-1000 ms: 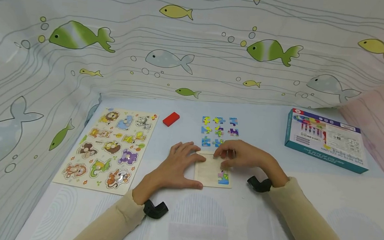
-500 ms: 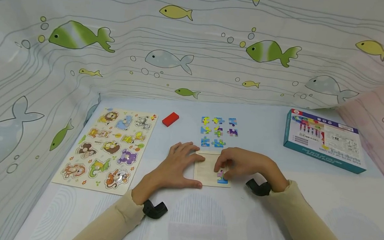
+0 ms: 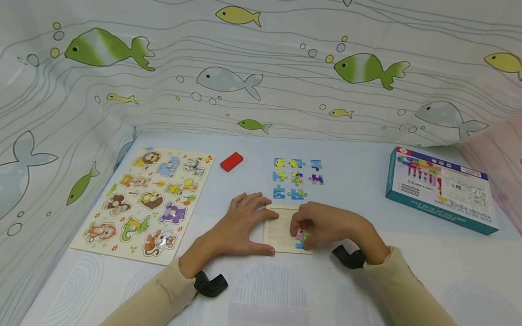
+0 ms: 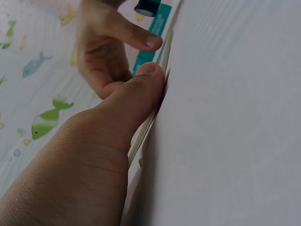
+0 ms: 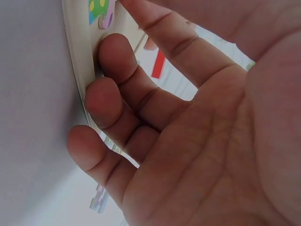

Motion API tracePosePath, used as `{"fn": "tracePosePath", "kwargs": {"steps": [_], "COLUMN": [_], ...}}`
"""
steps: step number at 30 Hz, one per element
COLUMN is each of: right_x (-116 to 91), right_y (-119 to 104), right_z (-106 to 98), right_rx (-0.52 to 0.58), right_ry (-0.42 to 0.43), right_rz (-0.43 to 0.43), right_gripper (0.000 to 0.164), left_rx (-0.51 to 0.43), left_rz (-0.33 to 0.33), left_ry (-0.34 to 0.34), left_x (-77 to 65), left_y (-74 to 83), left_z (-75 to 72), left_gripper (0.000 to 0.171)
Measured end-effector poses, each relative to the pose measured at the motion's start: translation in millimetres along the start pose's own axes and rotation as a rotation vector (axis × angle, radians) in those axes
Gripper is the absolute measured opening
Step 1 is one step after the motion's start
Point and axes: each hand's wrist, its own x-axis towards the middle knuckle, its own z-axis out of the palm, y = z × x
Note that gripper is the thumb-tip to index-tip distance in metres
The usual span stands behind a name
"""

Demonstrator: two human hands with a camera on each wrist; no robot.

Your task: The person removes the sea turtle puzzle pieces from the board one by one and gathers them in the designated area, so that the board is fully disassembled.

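In the head view a small wooden puzzle tray (image 3: pixel 279 237) lies in front of the person. The left hand (image 3: pixel 242 226) is spread at its left side, thumb along the near edge. In the left wrist view the thumb (image 4: pixel 141 89) rests against the tray's edge. Over the tray's right part, the right hand (image 3: pixel 326 223) pinches a jigsaw piece (image 3: pixel 300 239) in the near right corner, partly covering it. The right wrist view shows the green and pink jigsaw piece at the index fingertip, with the other fingers (image 5: pixel 103 101) curled near the tray's rim.
Several loose jigsaw pieces (image 3: pixel 296 177) lie in rows just beyond the tray. A red block (image 3: pixel 232 162) sits to their left. At the far left is an animal puzzle board (image 3: pixel 150 201), and a flat cardboard box (image 3: pixel 441 189) lies at the right.
The right hand has come down and nearer from the tray's far right side to the jigsaw piece in its near right corner. The left hand stays in place.
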Motion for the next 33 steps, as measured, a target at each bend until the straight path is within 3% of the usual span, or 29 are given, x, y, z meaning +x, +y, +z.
{"fn": "tracePosePath", "kwargs": {"steps": [11, 26, 33], "right_x": [2, 1, 0], "right_y": [1, 12, 19], "right_z": [1, -3, -9], "right_rx": [0.010, 0.142, 0.168], "right_ry": [-0.013, -0.026, 0.055], "right_rz": [-0.012, -0.077, -0.083], "right_gripper": [0.026, 0.019, 0.011], "left_rx": [0.005, 0.012, 0.017], "left_rz": [0.001, -0.006, 0.001], "left_ry": [-0.001, -0.002, 0.006], "left_x": [0.5, 0.3, 0.9], "left_y": [-0.7, -1.1, -1.2], "left_z": [0.9, 1.2, 1.5], "left_gripper": [0.075, 0.076, 0.075]}}
